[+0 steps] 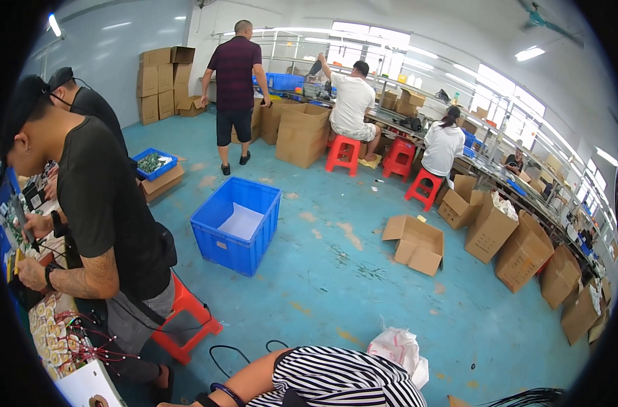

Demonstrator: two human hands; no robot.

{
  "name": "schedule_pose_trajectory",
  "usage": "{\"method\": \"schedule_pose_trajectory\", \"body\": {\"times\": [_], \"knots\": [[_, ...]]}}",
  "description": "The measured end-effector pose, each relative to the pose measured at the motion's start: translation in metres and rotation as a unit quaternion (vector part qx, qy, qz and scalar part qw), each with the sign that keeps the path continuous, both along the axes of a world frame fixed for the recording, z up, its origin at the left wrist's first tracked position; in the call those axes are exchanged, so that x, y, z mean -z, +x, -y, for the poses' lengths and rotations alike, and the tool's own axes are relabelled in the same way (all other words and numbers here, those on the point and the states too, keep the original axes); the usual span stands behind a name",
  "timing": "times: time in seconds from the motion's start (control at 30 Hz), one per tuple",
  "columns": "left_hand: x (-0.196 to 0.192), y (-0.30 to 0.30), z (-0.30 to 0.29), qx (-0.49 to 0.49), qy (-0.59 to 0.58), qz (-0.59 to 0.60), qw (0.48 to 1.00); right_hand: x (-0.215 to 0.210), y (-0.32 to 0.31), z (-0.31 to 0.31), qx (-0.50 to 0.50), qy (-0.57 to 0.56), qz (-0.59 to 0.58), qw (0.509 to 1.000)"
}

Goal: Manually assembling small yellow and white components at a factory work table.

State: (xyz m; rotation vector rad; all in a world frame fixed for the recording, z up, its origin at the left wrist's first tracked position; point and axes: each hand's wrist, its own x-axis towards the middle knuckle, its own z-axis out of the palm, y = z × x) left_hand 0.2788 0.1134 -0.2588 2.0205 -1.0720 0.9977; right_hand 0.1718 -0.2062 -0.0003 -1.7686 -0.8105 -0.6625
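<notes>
Neither of my hands shows clearly in the head view. Along the lower edge, a bent arm in a black-and-white striped sleeve [343,376] reaches left, with dark bands at its wrist. Its hand is cut off by the frame, and whose arm it is I cannot tell. At the lower left, the edge of a workbench carries many round, pale parts [51,332] and thin red and black wires [92,339]. A white box-like object [88,386] stands by them. Beside the bench, a co-worker in a dark T-shirt [112,183] holds a yellow-and-black object [16,263].
A large blue crate [231,234] with a white sheet inside stands on the floor. Red stools [183,322], an open carton [417,247] and a white plastic bag [400,353] are around it. One person [238,85] is on foot; others sit at the far bench among cartons [302,136].
</notes>
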Motion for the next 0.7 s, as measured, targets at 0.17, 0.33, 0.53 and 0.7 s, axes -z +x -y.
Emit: {"method": "schedule_pose_trajectory", "body": {"times": [0.17,0.33,0.53,0.7], "knots": [[-0.241,-0.124,0.154,0.037,-0.164,-0.459,0.872,0.01,-0.012,0.016,0.002,-0.015,-0.125,0.992],[-0.145,-0.095,0.107,0.056,-0.074,-0.098,0.991,0.003,-0.014,0.006,-0.043,0.003,-0.174,0.984],[-0.258,-0.138,0.159,0.035,-0.3,-0.567,0.766,0.008,-0.015,0.013,-0.015,-0.027,-0.167,0.986],[-0.244,-0.146,0.137,0.058,-0.158,-0.363,0.917,0.003,-0.018,0.001,-0.06,-0.02,-0.189,0.98]]}}
